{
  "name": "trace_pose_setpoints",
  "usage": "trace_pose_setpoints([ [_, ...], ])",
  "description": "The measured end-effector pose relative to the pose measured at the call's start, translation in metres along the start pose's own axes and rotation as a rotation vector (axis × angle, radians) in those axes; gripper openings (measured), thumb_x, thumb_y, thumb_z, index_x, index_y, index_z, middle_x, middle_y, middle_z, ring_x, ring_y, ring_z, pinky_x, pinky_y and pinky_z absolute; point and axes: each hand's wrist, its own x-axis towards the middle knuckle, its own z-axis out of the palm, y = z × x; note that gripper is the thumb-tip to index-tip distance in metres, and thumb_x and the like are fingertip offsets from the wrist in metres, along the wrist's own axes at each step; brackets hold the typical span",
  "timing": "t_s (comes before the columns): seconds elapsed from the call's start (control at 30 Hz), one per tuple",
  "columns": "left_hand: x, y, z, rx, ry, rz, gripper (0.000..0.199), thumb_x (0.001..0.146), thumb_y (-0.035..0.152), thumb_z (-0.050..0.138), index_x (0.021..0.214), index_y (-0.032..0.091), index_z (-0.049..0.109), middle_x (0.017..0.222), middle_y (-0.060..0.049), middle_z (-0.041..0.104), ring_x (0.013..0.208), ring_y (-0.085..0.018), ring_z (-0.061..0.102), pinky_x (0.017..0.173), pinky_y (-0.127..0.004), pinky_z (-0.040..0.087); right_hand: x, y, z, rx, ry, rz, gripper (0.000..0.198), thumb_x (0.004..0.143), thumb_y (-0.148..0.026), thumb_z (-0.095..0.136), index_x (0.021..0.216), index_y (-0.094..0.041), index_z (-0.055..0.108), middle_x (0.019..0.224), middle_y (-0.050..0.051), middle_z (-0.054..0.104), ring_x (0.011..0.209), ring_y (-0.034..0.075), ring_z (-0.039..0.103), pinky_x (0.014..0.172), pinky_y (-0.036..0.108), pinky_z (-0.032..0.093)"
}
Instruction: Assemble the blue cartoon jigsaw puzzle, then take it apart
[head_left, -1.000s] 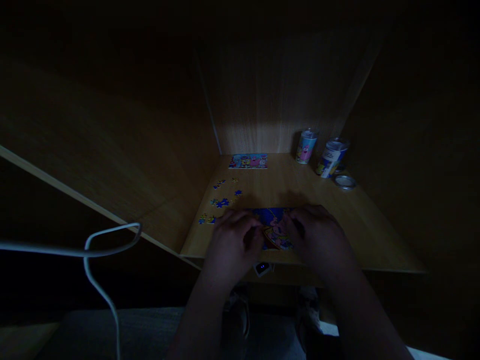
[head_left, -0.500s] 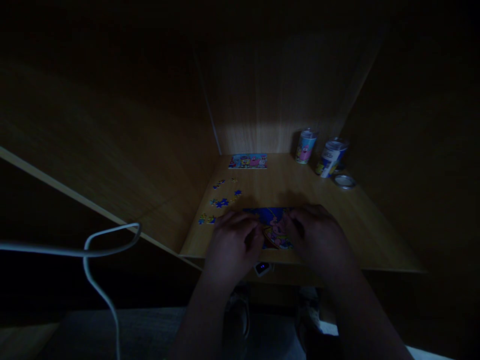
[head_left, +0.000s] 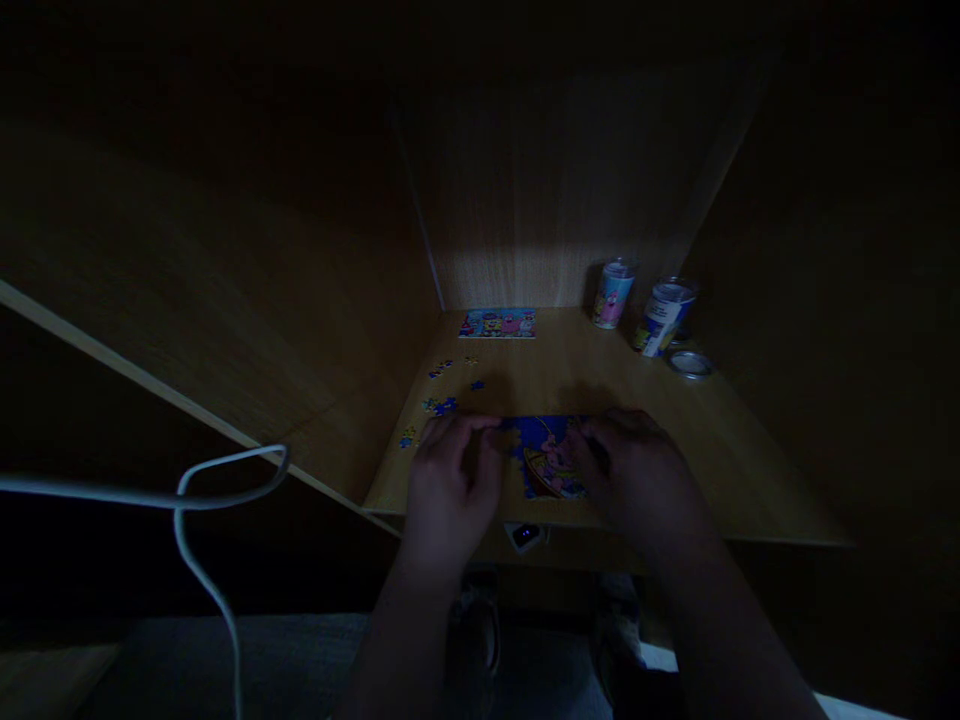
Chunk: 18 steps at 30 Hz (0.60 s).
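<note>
- One narrow pinch: left hand (head_left: 454,475), left edge of the puzzle (head_left: 541,465); cannot tell if it holds a piece
- Right hand (head_left: 641,475) curled, touching the puzzle's right side
- Two cans (head_left: 663,320) beyond the puzzle, rightward; contents unclear

A wood-grained back panel (head_left: 540,230) rose behind a pale wooden surface (head_left: 555,368), a brown left panel (head_left: 285,280) with a lighter edge (head_left: 150,382) stood alongside, a right panel (head_left: 795,300) lay in shadow, dim light grazed the back panel, greyish floor (head_left: 292,665) showed below
</note>
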Motion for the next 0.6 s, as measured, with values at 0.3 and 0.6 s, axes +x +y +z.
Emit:
trace_pose_setpoints([
  [0.3, -0.017, 0.069, -0.04, 0.033, -0.469, 0.142, 0.018, 0.105, 0.013, 0.06, 0.102, 0.024, 0.074, 0.1, -0.004, 0.077, 0.097, -0.023, 0.073, 0.086, -0.038, 0.061, -0.001, 0.004, 0.005, -0.029, 0.071, 0.026, 0.028, 0.11, -0.038, 0.057, 0.091, -0.024, 0.072, 0.092, 0.009, 0.073, 0.093, 0.029, 0.064, 0.085, 0.042, 0.046],
  [0.6, -0.026, 0.039, -0.067, 0.421, -0.262, 0.008, 0.028, 0.106, 0.022, 0.057, 0.128, 0.02, 0.074, 0.129, -0.015, 0.077, 0.119, -0.033, 0.073, 0.103, -0.055, 0.065, -0.002, 0.008, 0.001, 0.11, 0.186, 0.024, 0.034, 0.112, -0.044, 0.056, 0.089, -0.024, 0.072, 0.091, 0.009, 0.072, 0.093, 0.028, 0.064, 0.087, 0.042, 0.048],
])
